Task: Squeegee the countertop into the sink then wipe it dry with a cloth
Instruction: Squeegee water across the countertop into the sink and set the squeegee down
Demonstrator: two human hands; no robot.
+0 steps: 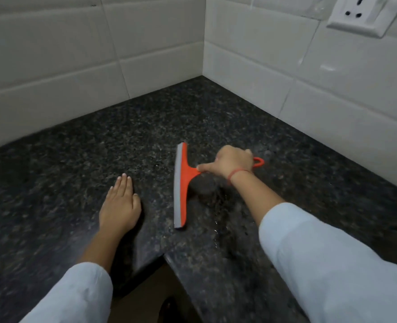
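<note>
An orange squeegee (181, 183) with a pale grey blade rests blade-down on the dark speckled granite countertop (99, 141), in the inner corner of the L-shaped counter. My right hand (232, 163) grips its handle, thumb stretched toward the head; the handle's loop end pokes out behind the hand. My left hand (120, 206) lies flat, palm down, on the counter to the left of the blade, fingers together, holding nothing. Small water drops glisten on the stone below the squeegee. No sink or cloth is in view.
White tiled walls (146, 43) meet in a corner behind the counter. A white wall socket (365, 15) sits at the top right. The counter's front edge makes an inward notch (162, 255) near my body, with floor below.
</note>
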